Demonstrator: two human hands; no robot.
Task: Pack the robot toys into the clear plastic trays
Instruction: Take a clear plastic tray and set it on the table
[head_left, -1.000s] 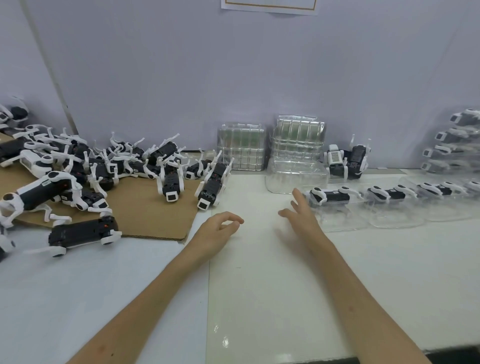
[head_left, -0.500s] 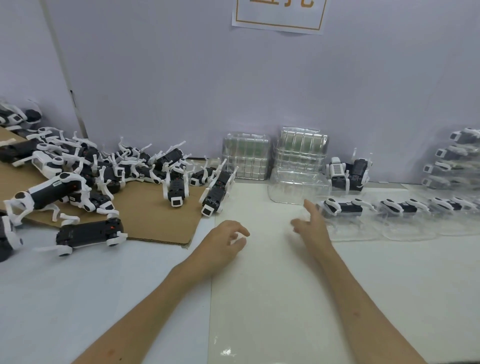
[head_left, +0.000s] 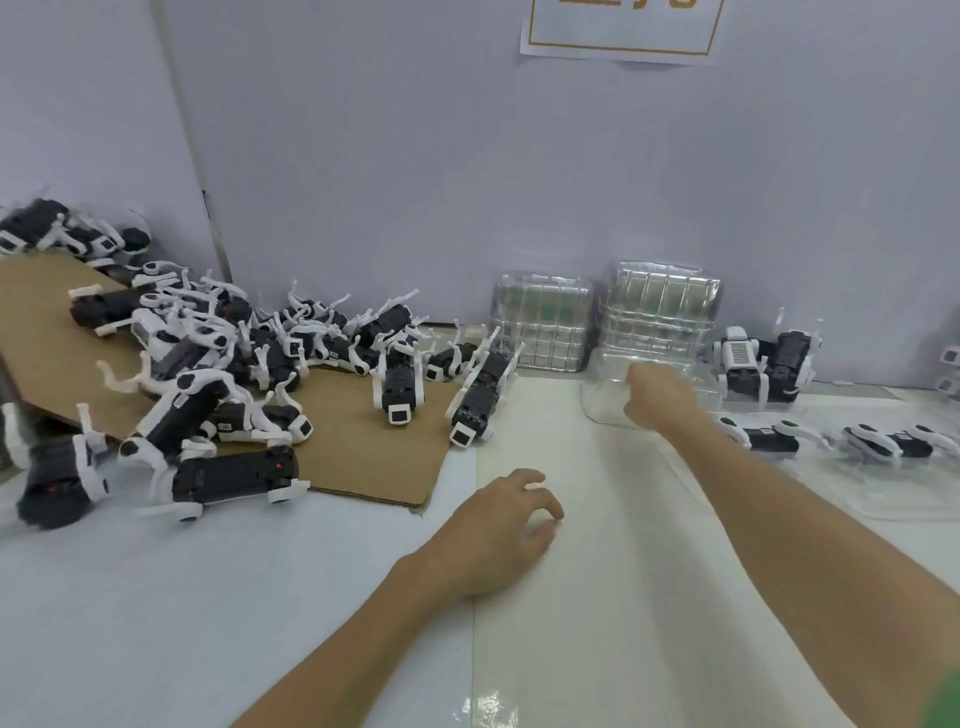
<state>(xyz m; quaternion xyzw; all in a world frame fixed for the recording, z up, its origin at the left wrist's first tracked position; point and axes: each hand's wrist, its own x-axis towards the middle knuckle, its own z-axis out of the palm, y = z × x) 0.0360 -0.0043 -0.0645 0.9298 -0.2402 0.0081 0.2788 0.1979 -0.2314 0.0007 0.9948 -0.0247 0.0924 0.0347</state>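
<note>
Two stacks of clear plastic trays (head_left: 660, 312) sit against the wall at the far edge of the tabletop (head_left: 597, 597), roughly mid-way along. The right hand (head_left: 655, 397) is up at the foot of the stack nearer the right edge, right at a loose tray (head_left: 605, 408) lying there. It's all motion blur, so I honestly can't tell if that grip is clamped on the tray or just touching it. The left hand (head_left: 501, 525) rests on the tabletop closer to the front edge, fingers loosely curled, its grip on nothing.

The robot toys (head_left: 223, 374) are mostly a tangled heap on the cardboard sheet (head_left: 363, 462) toward the left edge, legs poking out everywhere. A couple already lie in packed trays (head_left: 914, 493) along the right edge, and two standing toys (head_left: 763, 364) wait at the far edge beside the stacks.

My read is that this step is fetching one empty tray. Thin shells like these probably nest tight, so I'd pinch just one rim and peel it away instead of dragging, or several may come along. Set it cavity-up on the bare patch near the left hand. After that I'd go for the nearest toy (head_left: 478, 402) at the cardboard's right edge. It lies apart from the heap, so there's less chance of snagging legs.
</note>
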